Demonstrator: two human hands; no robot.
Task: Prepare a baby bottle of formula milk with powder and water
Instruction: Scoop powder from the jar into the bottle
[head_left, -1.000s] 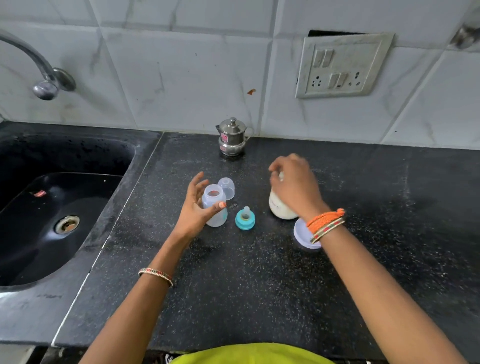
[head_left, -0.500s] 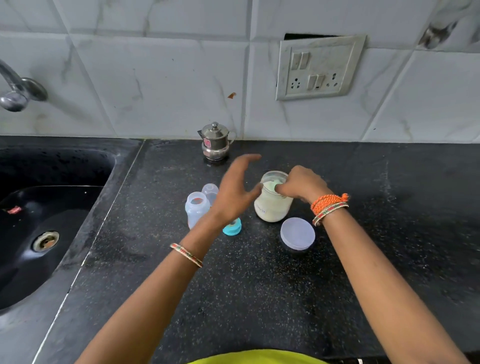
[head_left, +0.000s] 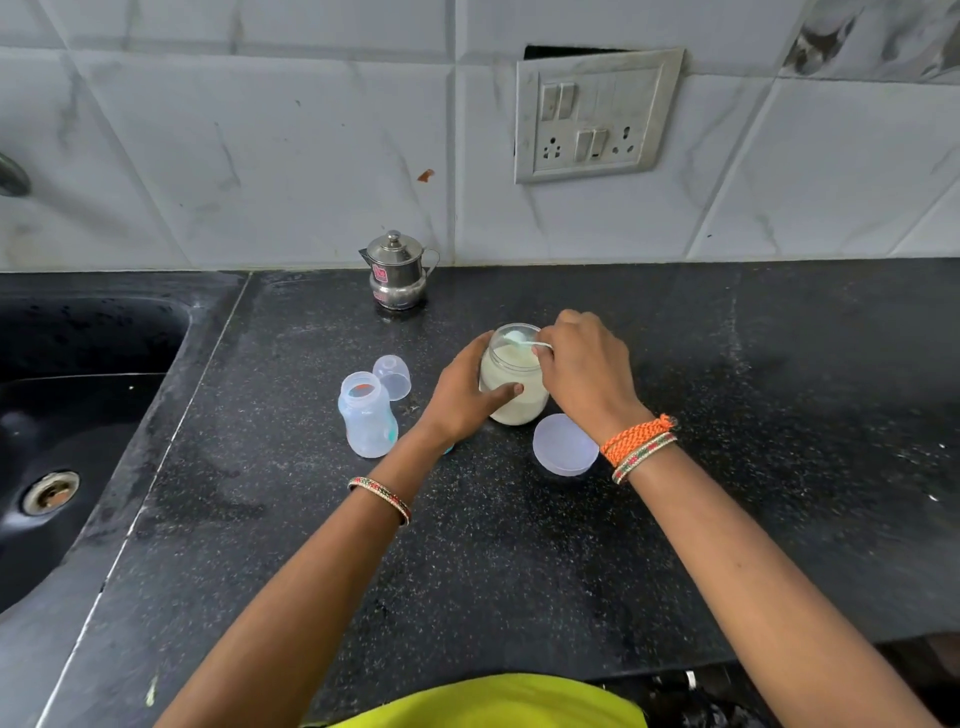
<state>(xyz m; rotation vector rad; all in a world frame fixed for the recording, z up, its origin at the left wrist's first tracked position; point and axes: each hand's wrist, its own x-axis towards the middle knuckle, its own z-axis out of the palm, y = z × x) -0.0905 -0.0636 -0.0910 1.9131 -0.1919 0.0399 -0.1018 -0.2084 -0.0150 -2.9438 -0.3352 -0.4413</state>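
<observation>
An open jar of pale formula powder (head_left: 511, 371) stands on the black counter (head_left: 519, 545). My left hand (head_left: 465, 392) grips the jar's left side, thumb across its front. My right hand (head_left: 584, 369) pinches the handle of a small white scoop (head_left: 519, 339) over the jar's mouth. The open, clear baby bottle (head_left: 366, 415) stands upright to the left, its clear cap (head_left: 392, 376) just behind it. A bit of the teal nipple ring (head_left: 448, 450) shows under my left wrist. The jar's lid (head_left: 563, 451) lies flat in front of the jar.
A small steel pot with a lid (head_left: 397, 273) stands against the tiled wall behind the jar. A black sink (head_left: 78, 415) lies at the left. A switch and socket plate (head_left: 595, 114) is on the wall above.
My left hand left the bottle, crossed right and took hold of the jar. My right hand now holds the scoop at the jar's mouth. The view shifted.
</observation>
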